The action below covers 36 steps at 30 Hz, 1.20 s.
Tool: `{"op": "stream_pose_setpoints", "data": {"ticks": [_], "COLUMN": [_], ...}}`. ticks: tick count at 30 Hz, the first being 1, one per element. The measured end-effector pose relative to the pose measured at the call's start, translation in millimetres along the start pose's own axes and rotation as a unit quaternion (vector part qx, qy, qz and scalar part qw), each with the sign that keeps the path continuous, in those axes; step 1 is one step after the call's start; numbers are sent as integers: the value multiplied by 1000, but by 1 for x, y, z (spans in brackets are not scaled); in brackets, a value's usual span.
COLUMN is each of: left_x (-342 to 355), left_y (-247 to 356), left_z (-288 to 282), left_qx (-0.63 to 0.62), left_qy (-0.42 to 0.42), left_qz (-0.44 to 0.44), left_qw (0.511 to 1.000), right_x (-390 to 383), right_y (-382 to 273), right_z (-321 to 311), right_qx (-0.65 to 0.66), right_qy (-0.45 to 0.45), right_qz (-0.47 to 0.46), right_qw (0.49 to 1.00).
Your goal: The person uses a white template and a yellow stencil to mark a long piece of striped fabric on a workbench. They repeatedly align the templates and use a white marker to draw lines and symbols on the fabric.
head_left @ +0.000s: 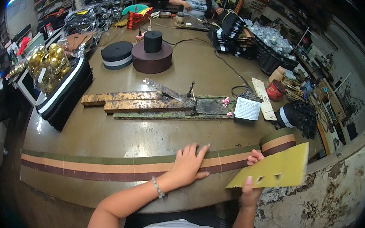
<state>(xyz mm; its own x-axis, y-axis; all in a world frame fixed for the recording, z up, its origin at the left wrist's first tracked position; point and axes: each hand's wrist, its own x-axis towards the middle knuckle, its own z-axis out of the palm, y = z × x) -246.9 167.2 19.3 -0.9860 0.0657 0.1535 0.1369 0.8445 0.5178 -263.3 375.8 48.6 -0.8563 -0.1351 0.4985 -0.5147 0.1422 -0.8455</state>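
A long three-striped strap of webbing (pixel 99 167), green, tan and maroon, lies flat along the near side of the table. At its right end it runs to a roll of the same webbing (pixel 278 140). My left hand (pixel 187 164) rests on the strap with its fingers spread, a beaded bracelet at the wrist. In my right hand (pixel 251 193) is a yellow-green flat sheet (pixel 280 166) with small cut-out holes, gripped at its left part and tilted up in front of the roll. Thin pale cross lines show on the strap.
Past the strap lies a wooden board fixture (pixel 148 104) with a metal lever, beside a written paper (pixel 248 109). Dark webbing rolls (pixel 152 59) stand farther back. Black strap bundles (pixel 69 93) lie left; a red tin (pixel 275 91) stands right. A co-worker (pixel 196 4) is across the table.
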Motion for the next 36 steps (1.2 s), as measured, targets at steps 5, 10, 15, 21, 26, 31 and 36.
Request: {"op": "stream_pose_setpoints", "data": {"ticks": [5, 10, 15, 21, 26, 31, 36], "left_x": [-19, -33, -51, -113, -162, -181, -183], "left_y": [-44, -74, -74, -113, -148, -171, -179], "left_z": [39, 15, -49, -119, -151, -138, -122], "left_qx": [-695, -618, -84, -21, 32, 65, 97], "left_qy": [-160, -154, -49, -60, 5, 88, 118], "left_qz": [-53, 11, -46, -116, -208, -202, -208], "left_qw": [699, 771, 994, 991, 978, 973, 966], "right_x": [-10, -6, 5, -2, -19, -18, 12], "right_y": [-3, -8, 2, 36, 36, 19, 27], "right_z": [36, 56, 51, 66, 95, 108, 66], "right_qx": [-143, -167, -317, -386, -369, -349, -374], "right_qy": [-173, -212, -208, -187, -198, -137, -29], "right_qz": [-142, -195, -107, -73, -53, -40, -2], "right_qw": [964, 943, 919, 900, 907, 926, 927]}}
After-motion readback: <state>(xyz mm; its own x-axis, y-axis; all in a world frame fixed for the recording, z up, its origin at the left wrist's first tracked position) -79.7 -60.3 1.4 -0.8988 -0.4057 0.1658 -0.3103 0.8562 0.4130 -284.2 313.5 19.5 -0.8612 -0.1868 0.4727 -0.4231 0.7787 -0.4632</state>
